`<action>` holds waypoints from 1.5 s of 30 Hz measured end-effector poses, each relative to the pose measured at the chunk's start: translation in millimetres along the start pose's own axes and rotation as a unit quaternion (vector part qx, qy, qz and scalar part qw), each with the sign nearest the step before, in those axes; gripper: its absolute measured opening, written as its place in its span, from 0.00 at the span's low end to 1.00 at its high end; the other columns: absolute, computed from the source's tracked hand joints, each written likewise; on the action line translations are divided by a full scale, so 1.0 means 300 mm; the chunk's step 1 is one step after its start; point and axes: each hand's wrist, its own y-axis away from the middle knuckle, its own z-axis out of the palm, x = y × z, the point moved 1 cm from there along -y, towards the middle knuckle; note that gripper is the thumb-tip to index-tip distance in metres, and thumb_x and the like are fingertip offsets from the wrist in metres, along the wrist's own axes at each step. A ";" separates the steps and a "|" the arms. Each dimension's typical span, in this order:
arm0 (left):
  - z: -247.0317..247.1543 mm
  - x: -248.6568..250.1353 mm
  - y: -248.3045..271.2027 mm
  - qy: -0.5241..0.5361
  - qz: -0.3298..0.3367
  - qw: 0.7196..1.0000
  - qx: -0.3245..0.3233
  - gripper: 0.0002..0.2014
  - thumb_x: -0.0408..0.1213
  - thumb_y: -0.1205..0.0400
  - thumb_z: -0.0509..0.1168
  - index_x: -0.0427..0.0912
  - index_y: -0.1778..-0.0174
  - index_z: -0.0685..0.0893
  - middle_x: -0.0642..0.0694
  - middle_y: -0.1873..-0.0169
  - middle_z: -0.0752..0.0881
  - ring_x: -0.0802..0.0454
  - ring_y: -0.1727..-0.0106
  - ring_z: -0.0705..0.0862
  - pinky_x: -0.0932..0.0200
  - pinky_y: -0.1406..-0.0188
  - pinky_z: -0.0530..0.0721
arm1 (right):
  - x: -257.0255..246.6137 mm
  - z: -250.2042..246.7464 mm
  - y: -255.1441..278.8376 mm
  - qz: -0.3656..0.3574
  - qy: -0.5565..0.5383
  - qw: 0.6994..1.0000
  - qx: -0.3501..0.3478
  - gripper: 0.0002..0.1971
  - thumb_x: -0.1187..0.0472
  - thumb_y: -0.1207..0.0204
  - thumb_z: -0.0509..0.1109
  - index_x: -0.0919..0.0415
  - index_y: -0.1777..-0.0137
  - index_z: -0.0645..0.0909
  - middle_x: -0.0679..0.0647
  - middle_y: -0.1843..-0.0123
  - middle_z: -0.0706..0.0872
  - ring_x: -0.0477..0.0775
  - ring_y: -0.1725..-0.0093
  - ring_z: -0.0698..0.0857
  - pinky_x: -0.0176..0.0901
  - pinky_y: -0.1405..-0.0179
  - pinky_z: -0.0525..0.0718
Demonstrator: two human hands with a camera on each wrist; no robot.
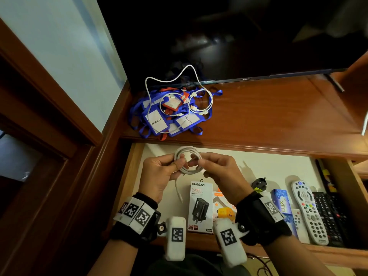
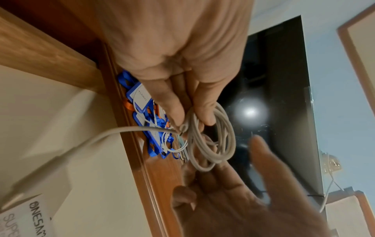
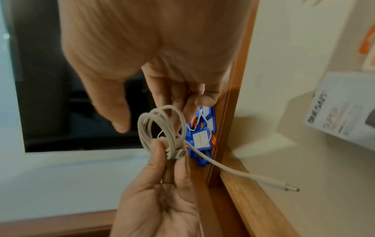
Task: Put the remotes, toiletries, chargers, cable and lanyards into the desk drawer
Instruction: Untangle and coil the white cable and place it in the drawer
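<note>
Open pale-lined wooden desk drawer (image 1: 264, 162) pulled out below the reddish-brown desk top (image 1: 268, 116). Inside, left to right: white-and-black boxed ONESAM charger (image 1: 200, 206), orange-and-white boxed yellow charger (image 1: 223, 208) just beside it, loose black wall plug (image 1: 258, 183) farther back, blue LUX soap box (image 1: 281, 202), small white remote (image 1: 298, 224), grey-white remote with coloured buttons (image 1: 309, 213), long black remote (image 1: 328, 218) against the drawer's right wall. Left part of the drawer floor bare, below the hands.

Held above that bare part: coiled off-white charging cable (image 1: 187, 162), several loops, one free tail hanging toward the drawer floor with a metal-tipped plug at its end. Left hand (image 1: 159, 174) pinching the coil's left side between thumb and fingers, confirmed in the right wrist view. Right hand (image 1: 217, 172) with fingertips curled onto the coil's right side, thumb apart; firmness of that hold not clear from any view.

On the desk top near the rear left corner, close to the front edge: heap of blue and orange lanyards with white PELAWAT badge cards (image 1: 169, 114), thin white cable (image 1: 179, 90) looped over it. Dark flat television screen (image 1: 239, 36) standing behind. Rest of the desk top to the right open.
</note>
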 end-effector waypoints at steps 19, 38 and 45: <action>0.039 -0.056 0.020 -0.076 0.061 0.994 0.045 0.09 0.33 0.26 0.74 0.42 0.50 0.91 0.47 0.62 0.92 0.56 0.59 0.90 0.63 0.59 0.85 | 0.019 -0.008 0.000 0.062 0.001 0.996 0.062 0.07 0.71 0.24 0.68 0.69 0.61 0.86 0.55 0.67 0.86 0.42 0.71 0.75 0.34 0.71 0.69; 0.025 -0.012 -0.017 -0.103 0.063 0.988 0.099 0.01 0.38 0.28 0.76 0.48 0.63 0.91 0.48 0.72 0.89 0.58 0.69 0.84 0.62 0.64 0.80 | -0.001 0.002 -0.019 0.077 -0.003 0.990 0.117 0.02 0.71 0.28 0.73 0.70 0.56 0.85 0.55 0.70 0.82 0.50 0.72 0.76 0.41 0.72 0.75; -0.006 0.017 -0.017 -0.116 0.085 0.983 0.110 0.05 0.34 0.29 0.77 0.47 0.60 0.91 0.49 0.71 0.90 0.56 0.67 0.86 0.59 0.61 0.85 | -0.031 -0.036 0.009 0.108 -0.031 0.991 0.072 0.06 0.67 0.29 0.74 0.70 0.65 0.83 0.60 0.69 0.83 0.52 0.75 0.76 0.40 0.77 0.73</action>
